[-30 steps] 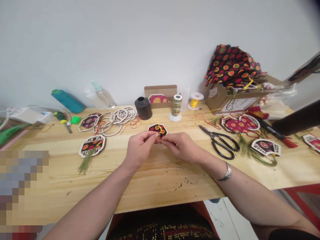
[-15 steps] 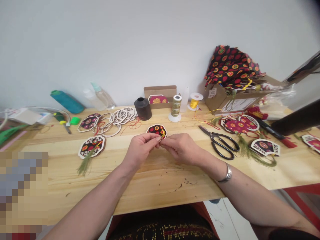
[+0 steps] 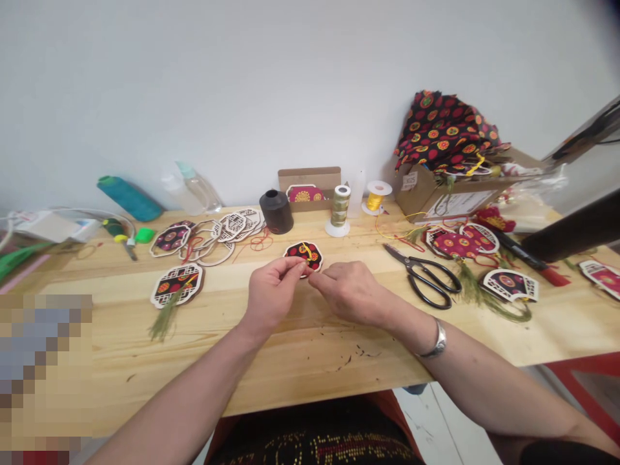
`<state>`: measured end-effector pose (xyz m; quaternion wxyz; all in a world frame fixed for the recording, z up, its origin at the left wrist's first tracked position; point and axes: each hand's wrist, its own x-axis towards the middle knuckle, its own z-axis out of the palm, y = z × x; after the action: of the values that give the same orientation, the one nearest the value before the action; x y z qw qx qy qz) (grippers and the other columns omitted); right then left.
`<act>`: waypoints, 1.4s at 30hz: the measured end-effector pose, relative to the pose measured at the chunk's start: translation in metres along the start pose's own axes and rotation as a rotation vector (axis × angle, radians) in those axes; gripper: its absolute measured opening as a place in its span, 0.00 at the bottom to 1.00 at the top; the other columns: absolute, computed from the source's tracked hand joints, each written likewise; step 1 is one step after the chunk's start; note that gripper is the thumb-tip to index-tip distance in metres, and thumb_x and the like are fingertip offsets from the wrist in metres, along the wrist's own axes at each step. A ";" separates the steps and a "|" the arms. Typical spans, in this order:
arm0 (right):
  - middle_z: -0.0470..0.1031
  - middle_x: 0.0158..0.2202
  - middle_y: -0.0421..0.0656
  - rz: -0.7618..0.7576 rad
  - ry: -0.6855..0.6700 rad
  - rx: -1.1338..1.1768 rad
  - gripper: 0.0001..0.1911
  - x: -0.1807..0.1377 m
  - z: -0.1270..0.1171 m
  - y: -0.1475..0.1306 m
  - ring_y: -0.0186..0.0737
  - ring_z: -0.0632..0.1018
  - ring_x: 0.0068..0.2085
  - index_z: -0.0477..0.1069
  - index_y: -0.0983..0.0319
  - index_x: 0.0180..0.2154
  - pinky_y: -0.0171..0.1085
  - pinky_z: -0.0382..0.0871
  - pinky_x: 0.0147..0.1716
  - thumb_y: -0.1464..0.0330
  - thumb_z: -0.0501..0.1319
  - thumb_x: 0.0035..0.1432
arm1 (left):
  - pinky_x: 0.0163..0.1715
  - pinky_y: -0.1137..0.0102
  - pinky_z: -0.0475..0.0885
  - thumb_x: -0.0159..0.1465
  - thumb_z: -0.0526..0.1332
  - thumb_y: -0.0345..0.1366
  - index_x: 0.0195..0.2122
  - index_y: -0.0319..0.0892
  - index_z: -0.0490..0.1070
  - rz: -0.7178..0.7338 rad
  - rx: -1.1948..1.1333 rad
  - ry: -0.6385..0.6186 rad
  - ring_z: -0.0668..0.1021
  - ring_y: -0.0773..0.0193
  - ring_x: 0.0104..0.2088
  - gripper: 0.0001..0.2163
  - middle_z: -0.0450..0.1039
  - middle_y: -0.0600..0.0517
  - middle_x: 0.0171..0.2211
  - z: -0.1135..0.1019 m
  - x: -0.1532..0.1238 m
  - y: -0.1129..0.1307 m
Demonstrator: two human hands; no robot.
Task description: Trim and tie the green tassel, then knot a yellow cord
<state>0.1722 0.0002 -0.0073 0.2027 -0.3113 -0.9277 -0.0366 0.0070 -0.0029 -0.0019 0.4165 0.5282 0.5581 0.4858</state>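
In the middle of the table, a small octagonal fabric ornament (image 3: 310, 253) shows a black and red flowered face, a pale rim and a yellow cord loop. My left hand (image 3: 274, 287) pinches at its lower edge, thumb against forefinger. Close beside it, my right hand (image 3: 351, 289) is closed, with its fingertips nearly meeting the left ones. What sits between the right fingertips is too small to make out. The ornament's lower edge is partly hidden by my fingers. Black-handled scissors (image 3: 429, 274) lie to the right of my right hand.
A tasselled ornament (image 3: 177, 284) and a stack of cut-out frames (image 3: 237, 226) lie to the left. Behind stand a black thread cone (image 3: 276, 213), a green thread spool (image 3: 340, 210) and a yellow cord spool (image 3: 376, 197). A fabric-filled cardboard box (image 3: 411, 190) stands at the back right.
The yellow cord on the ornament now lies further left and more across its face. My right fingertips have shifted slightly and stay close to the left ones.
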 end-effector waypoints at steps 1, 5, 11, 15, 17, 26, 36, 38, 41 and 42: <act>0.71 0.25 0.41 -0.010 -0.005 -0.004 0.10 0.000 0.000 -0.001 0.34 0.68 0.26 0.67 0.65 0.38 0.34 0.56 0.25 0.77 0.49 0.60 | 0.19 0.75 0.64 0.54 0.64 0.34 0.25 0.39 0.76 -0.050 -0.069 -0.002 0.69 0.70 0.18 0.05 0.73 0.55 0.17 0.000 0.002 0.000; 0.72 0.31 0.45 -0.071 -0.087 0.010 0.07 0.001 0.004 -0.001 0.36 0.70 0.33 0.67 0.65 0.35 0.35 0.62 0.30 0.76 0.50 0.61 | 0.12 0.79 0.48 0.51 0.66 0.34 0.24 0.35 0.73 -0.217 -0.473 -0.028 0.55 0.79 0.13 0.07 0.67 0.56 0.17 -0.004 0.011 -0.001; 0.71 0.37 0.48 -0.031 -0.198 -0.071 0.07 0.005 0.005 0.002 0.42 0.69 0.40 0.68 0.66 0.37 0.39 0.64 0.36 0.76 0.53 0.60 | 0.12 0.83 0.51 0.52 0.65 0.28 0.24 0.35 0.69 -0.258 -0.727 -0.063 0.55 0.82 0.13 0.05 0.64 0.57 0.19 -0.014 0.019 0.006; 0.69 0.46 0.55 0.237 -0.177 -0.309 0.11 0.008 -0.018 0.001 0.50 0.68 0.44 0.69 0.66 0.41 0.45 0.63 0.38 0.78 0.52 0.58 | 0.12 0.83 0.52 0.51 0.64 0.26 0.24 0.35 0.68 -0.234 -0.735 -0.018 0.57 0.81 0.14 0.04 0.65 0.56 0.19 -0.016 0.020 0.011; 0.71 0.41 0.56 0.385 -0.248 -0.378 0.13 -0.001 -0.035 0.004 0.48 0.70 0.38 0.69 0.67 0.40 0.42 0.63 0.33 0.81 0.52 0.54 | 0.13 0.83 0.51 0.51 0.64 0.26 0.23 0.35 0.68 -0.218 -0.740 -0.025 0.57 0.81 0.14 0.04 0.65 0.56 0.20 -0.016 0.019 0.011; 0.73 0.32 0.58 0.753 -0.509 -0.450 0.08 -0.103 -0.058 0.042 0.49 0.74 0.36 0.70 0.72 0.35 0.42 0.64 0.35 0.80 0.53 0.54 | 0.13 0.83 0.51 0.52 0.66 0.29 0.26 0.34 0.71 -0.196 -0.739 -0.044 0.57 0.81 0.14 0.05 0.64 0.57 0.19 -0.016 0.016 0.011; 0.73 0.34 0.56 0.798 -0.504 -0.433 0.11 -0.105 -0.068 0.043 0.49 0.74 0.39 0.70 0.72 0.35 0.40 0.63 0.40 0.81 0.52 0.51 | 0.13 0.82 0.51 0.52 0.66 0.29 0.26 0.34 0.72 -0.172 -0.745 -0.049 0.57 0.81 0.14 0.04 0.65 0.56 0.19 -0.017 0.016 0.010; 0.73 0.36 0.53 0.802 -0.424 -0.354 0.12 -0.101 -0.071 0.040 0.46 0.75 0.37 0.69 0.69 0.37 0.38 0.64 0.38 0.80 0.53 0.49 | 0.13 0.82 0.52 0.52 0.66 0.29 0.27 0.34 0.72 -0.169 -0.749 -0.050 0.58 0.81 0.14 0.05 0.65 0.56 0.19 -0.017 0.015 0.011; 0.73 0.35 0.48 0.788 -0.340 -0.082 0.08 -0.084 -0.072 0.030 0.40 0.74 0.33 0.68 0.65 0.37 0.35 0.64 0.31 0.72 0.56 0.52 | 0.13 0.83 0.52 0.51 0.67 0.30 0.27 0.34 0.72 -0.161 -0.751 -0.059 0.59 0.80 0.15 0.05 0.65 0.56 0.19 -0.016 0.014 0.011; 0.73 0.35 0.47 0.763 -0.325 0.019 0.09 -0.076 -0.071 0.026 0.40 0.74 0.33 0.68 0.64 0.38 0.34 0.65 0.31 0.69 0.56 0.54 | 0.13 0.83 0.52 0.51 0.67 0.30 0.26 0.34 0.72 -0.158 -0.749 -0.062 0.59 0.81 0.15 0.05 0.65 0.56 0.19 -0.016 0.014 0.011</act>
<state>0.2674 -0.0358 0.0259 0.0554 -0.6325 -0.7661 0.0992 -0.0082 0.0086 0.0124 0.6335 0.3094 0.3682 0.6062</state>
